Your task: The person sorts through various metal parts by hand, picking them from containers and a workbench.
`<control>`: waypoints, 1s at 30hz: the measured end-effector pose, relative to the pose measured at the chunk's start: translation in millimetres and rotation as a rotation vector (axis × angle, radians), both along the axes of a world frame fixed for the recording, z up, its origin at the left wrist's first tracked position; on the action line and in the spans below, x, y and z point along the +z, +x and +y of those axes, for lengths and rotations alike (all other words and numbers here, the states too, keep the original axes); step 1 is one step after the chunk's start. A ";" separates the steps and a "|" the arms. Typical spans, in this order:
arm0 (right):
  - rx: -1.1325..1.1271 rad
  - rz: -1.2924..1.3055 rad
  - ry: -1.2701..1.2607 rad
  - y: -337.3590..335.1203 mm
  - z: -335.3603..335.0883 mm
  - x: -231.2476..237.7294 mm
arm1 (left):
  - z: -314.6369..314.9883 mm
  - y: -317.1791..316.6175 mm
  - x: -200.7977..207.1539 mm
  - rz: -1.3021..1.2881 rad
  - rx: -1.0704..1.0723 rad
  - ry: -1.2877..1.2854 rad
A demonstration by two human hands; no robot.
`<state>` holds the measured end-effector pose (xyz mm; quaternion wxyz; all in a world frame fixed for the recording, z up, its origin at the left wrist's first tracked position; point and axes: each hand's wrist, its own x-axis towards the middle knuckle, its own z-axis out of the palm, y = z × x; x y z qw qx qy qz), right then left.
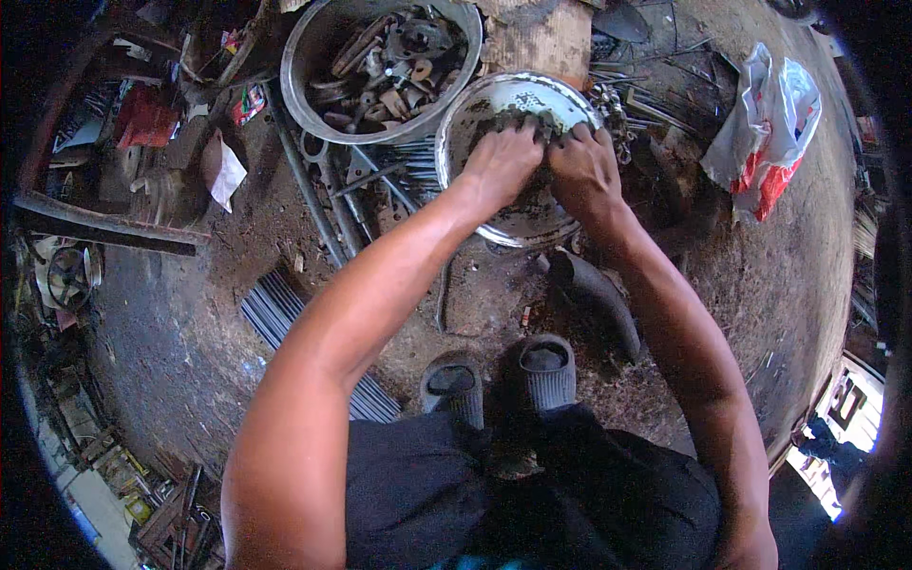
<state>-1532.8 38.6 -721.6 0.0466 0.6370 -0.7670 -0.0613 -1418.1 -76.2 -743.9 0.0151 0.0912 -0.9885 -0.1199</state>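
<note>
Both my hands are inside a round white basin [443, 157], its enamel worn and its inside smeared with dark grime. My left hand [506, 163] has its fingers curled down over something dark near the middle. Close beside it, my right hand [583, 166] is closed in the same way, knuckles up. What the fingers hold is hidden under them; a dark, wet-looking mass shows around the fingertips. Touching or nearly touching the basin on its left stands a large metal pot [291, 87] full of greasy metal parts [394, 76].
Metal pipes [309, 195] and a bundle of thin rods [271, 309] lie on the left. A curved dark tube [598, 299] rests near my right foot. White-and-red plastic bag [765, 133] sits at right; cardboard [537, 43] lies behind the basin. My sandals [549, 372] are below.
</note>
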 end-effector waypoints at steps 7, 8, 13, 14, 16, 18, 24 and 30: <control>0.005 -0.132 -0.121 -5.1 -7.4 1.7 | -0.5 17.1 -8.7 0.351 -0.003 -0.032; -0.010 -0.171 -0.161 -6.4 -7.0 8.6 | 0.2 9.9 6.4 0.226 0.045 0.045; -0.122 -0.432 -0.392 -7.1 -12.6 28.6 | 1.6 4.0 53.3 0.142 0.124 0.106; -0.082 -0.485 -0.442 -7.6 -15.6 35.4 | -0.5 2.7 60.2 0.177 0.150 0.089; -0.113 -0.573 -0.481 -6.7 -24.8 46.7 | -4.3 6.8 73.8 0.262 0.185 0.035; -0.142 -0.691 -0.593 -11.6 -30.7 50.6 | -9.3 6.7 89.8 0.301 0.205 0.049; -0.294 -1.635 -0.555 17.3 -69.6 102.3 | -43.7 42.5 127.0 0.458 0.365 0.028; -0.116 -1.522 -0.619 43.5 -122.5 104.7 | -78.2 78.7 154.3 0.374 0.622 -0.141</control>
